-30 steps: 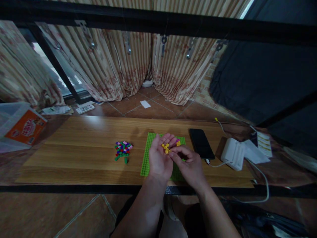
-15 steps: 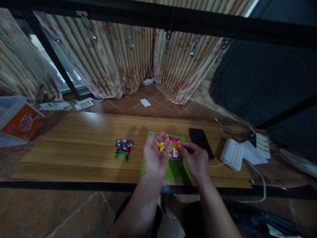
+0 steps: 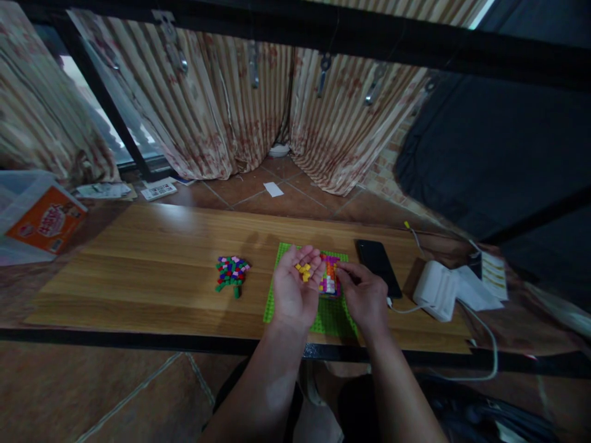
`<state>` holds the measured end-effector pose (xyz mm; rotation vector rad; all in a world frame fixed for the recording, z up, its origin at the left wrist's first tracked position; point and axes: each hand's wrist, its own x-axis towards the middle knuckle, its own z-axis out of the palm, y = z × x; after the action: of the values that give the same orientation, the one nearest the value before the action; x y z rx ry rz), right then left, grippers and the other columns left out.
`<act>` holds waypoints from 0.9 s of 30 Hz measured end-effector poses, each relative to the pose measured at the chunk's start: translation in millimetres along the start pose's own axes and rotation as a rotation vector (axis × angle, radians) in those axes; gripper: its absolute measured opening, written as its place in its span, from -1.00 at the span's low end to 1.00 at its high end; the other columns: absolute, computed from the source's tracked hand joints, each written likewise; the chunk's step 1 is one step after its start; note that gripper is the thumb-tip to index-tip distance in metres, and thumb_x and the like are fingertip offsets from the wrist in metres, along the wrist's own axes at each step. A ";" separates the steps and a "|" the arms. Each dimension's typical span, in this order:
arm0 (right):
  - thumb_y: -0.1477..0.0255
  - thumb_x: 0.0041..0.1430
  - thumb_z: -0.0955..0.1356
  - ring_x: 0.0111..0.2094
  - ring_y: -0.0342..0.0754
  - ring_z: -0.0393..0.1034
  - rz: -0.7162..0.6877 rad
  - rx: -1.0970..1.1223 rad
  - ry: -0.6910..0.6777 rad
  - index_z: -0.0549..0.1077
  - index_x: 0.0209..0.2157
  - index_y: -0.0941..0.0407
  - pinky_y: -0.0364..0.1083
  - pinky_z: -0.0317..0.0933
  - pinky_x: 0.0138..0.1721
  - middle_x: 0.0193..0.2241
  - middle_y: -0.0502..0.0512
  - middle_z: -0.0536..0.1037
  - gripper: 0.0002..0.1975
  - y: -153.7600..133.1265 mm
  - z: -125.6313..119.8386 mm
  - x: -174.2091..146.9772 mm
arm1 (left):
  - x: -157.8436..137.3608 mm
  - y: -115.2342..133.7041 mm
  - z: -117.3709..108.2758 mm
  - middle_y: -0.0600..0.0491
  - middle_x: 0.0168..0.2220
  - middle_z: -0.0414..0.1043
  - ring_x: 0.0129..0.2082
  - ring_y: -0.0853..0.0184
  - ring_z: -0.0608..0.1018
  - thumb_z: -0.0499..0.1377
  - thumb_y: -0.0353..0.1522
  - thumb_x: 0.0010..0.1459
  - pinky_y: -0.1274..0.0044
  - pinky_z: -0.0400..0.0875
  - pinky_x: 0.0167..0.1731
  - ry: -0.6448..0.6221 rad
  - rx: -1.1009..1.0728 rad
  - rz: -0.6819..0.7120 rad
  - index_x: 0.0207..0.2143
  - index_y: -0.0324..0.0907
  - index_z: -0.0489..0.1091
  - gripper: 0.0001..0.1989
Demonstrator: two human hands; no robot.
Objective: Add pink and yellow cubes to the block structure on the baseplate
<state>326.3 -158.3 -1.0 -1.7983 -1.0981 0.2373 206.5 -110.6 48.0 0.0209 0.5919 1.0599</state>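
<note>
My left hand [image 3: 295, 289] is turned palm up and slightly cupped, with several small yellow toy bricks [image 3: 304, 272] lying on the palm and fingers. Just to its right is a multicoloured block of toy bricks [image 3: 329, 278] in pink, orange, white and purple, sitting on a green studded baseplate [image 3: 330, 323]. At the right side of that block, my right hand [image 3: 365, 298] has thumb and forefinger pinched together on a small yellow brick, mostly covered by the fingertips. My left hand hides part of the baseplate and the block's left side.
A loose pile of coloured bricks [image 3: 233, 274] lies left of the baseplate on the wooden table [image 3: 138, 271]. To the right are a black phone [image 3: 378, 267], a white device [image 3: 434, 290] with a cable, and papers. A clear plastic box [image 3: 28, 215] stands at the far left.
The whole view has shifted slightly. My right fingertips stay pinched at the block's right side, and the yellow bricks still rest in my left palm.
</note>
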 end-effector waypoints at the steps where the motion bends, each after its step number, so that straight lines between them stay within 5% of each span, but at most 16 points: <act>1: 0.34 0.10 0.34 -0.30 0.02 0.51 0.009 0.003 0.000 0.60 -0.32 0.14 -0.04 0.33 -0.23 -0.31 0.15 0.64 -0.78 0.2 -0.2 -0.2 | 0.2 -0.2 -0.2 0.00 -0.43 0.47 -0.41 0.42 0.51 0.14 -0.31 0.14 0.55 0.41 -0.24 0.000 0.003 0.002 -0.43 -0.28 0.46 -0.79; 9: 0.28 0.01 0.40 -0.38 0.00 0.48 0.137 0.129 0.033 0.57 -0.36 0.15 -0.04 0.33 -0.29 -0.40 0.13 0.63 -0.77 2.5 5.7 2.3 | 1.3 -1.1 -1.0 -0.01 -0.44 0.46 -0.42 0.42 0.50 0.15 -0.32 0.13 0.54 0.41 -0.26 0.001 -0.006 0.002 -0.44 -0.29 0.45 -0.79; 19: 0.37 -0.41 0.57 -0.67 -0.21 0.27 0.613 0.766 0.014 0.48 -0.48 0.15 -0.20 0.16 -0.64 -0.64 -0.09 0.47 -0.63 5.7 12.4 8.7 | 1.0 -2.0 -0.3 0.00 -0.44 0.46 -0.43 0.43 0.50 0.16 -0.31 0.13 0.53 0.39 -0.23 0.020 -0.001 -0.018 -0.44 -0.29 0.45 -0.79; 27: 0.39 -0.41 0.56 -0.74 -0.24 0.19 0.664 0.826 -0.033 0.43 -0.49 0.14 -0.21 0.11 -0.72 -0.70 -0.15 0.41 -0.65 0.5 12.6 9.1 | 1.1 -4.7 -0.3 -0.01 -0.44 0.46 -0.43 0.42 0.50 0.16 -0.30 0.13 0.54 0.40 -0.24 0.012 0.020 -0.032 -0.43 -0.29 0.45 -0.78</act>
<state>324.4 -143.4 -5.1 -1.3214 -0.2810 0.9642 210.5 -112.1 45.8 0.0226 0.6125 1.0236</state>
